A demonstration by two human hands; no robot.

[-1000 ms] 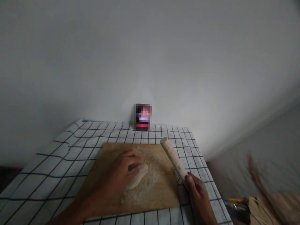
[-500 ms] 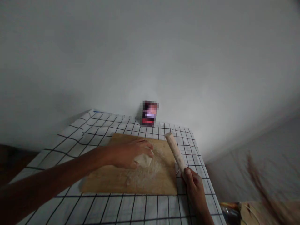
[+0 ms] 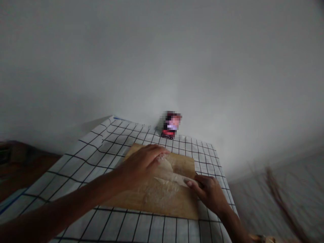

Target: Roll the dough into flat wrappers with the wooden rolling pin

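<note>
A flat piece of pale dough [image 3: 165, 165] lies on the floured wooden board [image 3: 177, 206]. At its upper left, the fingers of my left hand [image 3: 145, 161] curl over the edge and hold it; the palm side is hidden. My right hand [image 3: 209, 190] is wrapped round the near end of a flour-dusted rolling pin [image 3: 178, 179]. The pin lies across the board, pointing left, with its far part against the near side of the dough. Loose flour covers the middle of the board.
Under the board spreads a white tablecloth [image 3: 174, 233] with black grid lines. A phone-like device [image 3: 172, 125], its screen blurred out, leans on the wall [image 3: 172, 60] at the back. Brown twigs [image 3: 280, 199] stand off to the right.
My right hand has swung the rolling pin from upright beside the board down onto it, against the dough. My left hand still holds the dough. The view has shifted slightly.
</note>
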